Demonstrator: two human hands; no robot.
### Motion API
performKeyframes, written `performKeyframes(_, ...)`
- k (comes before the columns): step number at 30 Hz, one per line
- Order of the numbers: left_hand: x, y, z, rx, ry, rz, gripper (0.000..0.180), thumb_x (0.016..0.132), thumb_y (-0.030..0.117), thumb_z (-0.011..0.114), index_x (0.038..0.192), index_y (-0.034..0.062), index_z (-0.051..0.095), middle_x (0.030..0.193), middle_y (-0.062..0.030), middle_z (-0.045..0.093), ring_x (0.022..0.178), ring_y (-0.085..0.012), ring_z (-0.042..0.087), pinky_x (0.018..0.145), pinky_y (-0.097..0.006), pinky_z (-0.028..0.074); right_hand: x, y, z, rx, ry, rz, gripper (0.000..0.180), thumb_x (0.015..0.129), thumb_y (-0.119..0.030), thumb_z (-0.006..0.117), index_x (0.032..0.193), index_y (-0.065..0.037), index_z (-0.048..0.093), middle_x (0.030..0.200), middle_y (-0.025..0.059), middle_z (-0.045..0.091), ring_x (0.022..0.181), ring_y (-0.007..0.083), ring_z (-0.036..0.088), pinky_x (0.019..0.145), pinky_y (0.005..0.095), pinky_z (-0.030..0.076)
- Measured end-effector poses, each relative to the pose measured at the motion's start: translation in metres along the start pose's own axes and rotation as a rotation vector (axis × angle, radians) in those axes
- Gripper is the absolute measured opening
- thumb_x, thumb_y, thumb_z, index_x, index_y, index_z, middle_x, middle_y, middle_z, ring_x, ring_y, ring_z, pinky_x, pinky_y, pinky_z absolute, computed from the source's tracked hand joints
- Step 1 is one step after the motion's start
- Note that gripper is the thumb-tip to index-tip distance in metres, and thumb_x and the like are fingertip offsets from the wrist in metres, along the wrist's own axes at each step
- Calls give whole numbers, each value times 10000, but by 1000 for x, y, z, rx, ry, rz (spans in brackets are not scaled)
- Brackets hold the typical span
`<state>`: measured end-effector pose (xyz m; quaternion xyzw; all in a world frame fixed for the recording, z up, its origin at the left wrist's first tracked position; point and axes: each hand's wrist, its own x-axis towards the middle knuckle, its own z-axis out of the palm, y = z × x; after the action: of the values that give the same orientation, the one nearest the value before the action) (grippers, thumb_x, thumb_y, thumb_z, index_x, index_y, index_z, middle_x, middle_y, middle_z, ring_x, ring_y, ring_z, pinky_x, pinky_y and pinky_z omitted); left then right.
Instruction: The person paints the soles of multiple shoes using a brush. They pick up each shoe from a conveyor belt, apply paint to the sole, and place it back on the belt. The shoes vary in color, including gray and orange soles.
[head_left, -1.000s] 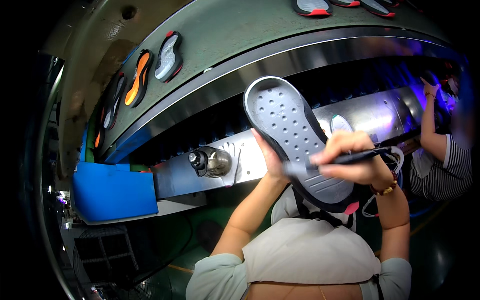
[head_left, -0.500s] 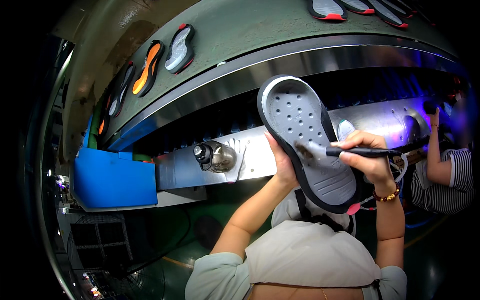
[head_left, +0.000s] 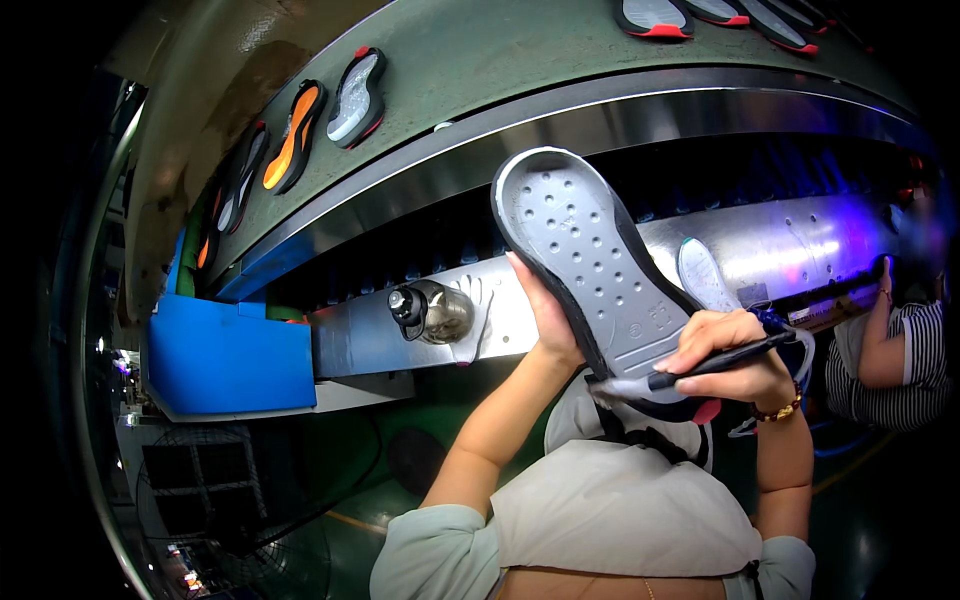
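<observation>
A grey shoe sole with a black rim and rows of small holes is tilted up in front of me. My left hand is closed on its left edge, with some fingers hidden behind it. Gripped in my right hand is a black-handled brush. Its bristles lie at the lower left edge of the sole, near the narrower end. A pink tab shows at that lower end, below my right hand.
Ahead runs a green conveyor belt carrying several soles, one of them orange. On the metal ledge stand a dark bottle and a pale sole-shaped piece. A blue box is left; a co-worker's striped sleeve is right.
The brush has moved down and left from the middle of the sole to its lower edge. The sole has shifted slightly left. At right, the co-worker's hand has moved lower.
</observation>
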<state>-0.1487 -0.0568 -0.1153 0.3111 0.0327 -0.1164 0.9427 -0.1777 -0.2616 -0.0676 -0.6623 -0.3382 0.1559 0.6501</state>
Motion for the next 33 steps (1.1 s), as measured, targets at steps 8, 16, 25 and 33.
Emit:
performKeyframes(8, 13, 2, -3, 4, -42, 36, 874, 734, 728, 147, 1222, 32, 351, 1146, -169, 465, 1010, -286, 482, 891, -385, 381, -3, 6, 4, -115, 82, -98, 166, 612, 13, 679, 772, -2, 639, 811, 99, 636, 736, 160, 587, 676, 247, 457)
performKeyframes(16, 20, 18, 21, 11, -6, 91, 746, 780, 674, 221, 1208, 87, 390, 1116, -62, 493, 964, -190, 502, 842, -312, 418, -12, 21, -2, 78, 163, 67, 171, 627, 39, 666, 789, 3, 624, 842, 108, 625, 777, 163, 588, 719, 249, 461)
performKeyframes(25, 27, 21, 21, 95, 70, 87, 745, 781, 674, 219, 1197, 81, 395, 1097, -65, 501, 954, -184, 509, 831, -308, 426, -22, 31, -4, 200, 253, 116, 174, 638, 77, 640, 793, 0, 620, 836, 106, 610, 805, 166, 589, 750, 256, 465)
performKeyframes(33, 32, 27, 17, 54, 1, 79, 647, 836, 595, 231, 1188, 81, 411, 1116, -65, 496, 975, -195, 500, 859, -310, 411, -27, 32, -7, 267, 354, 216, 152, 658, 48, 631, 801, -3, 631, 824, 101, 606, 761, 162, 583, 763, 262, 458)
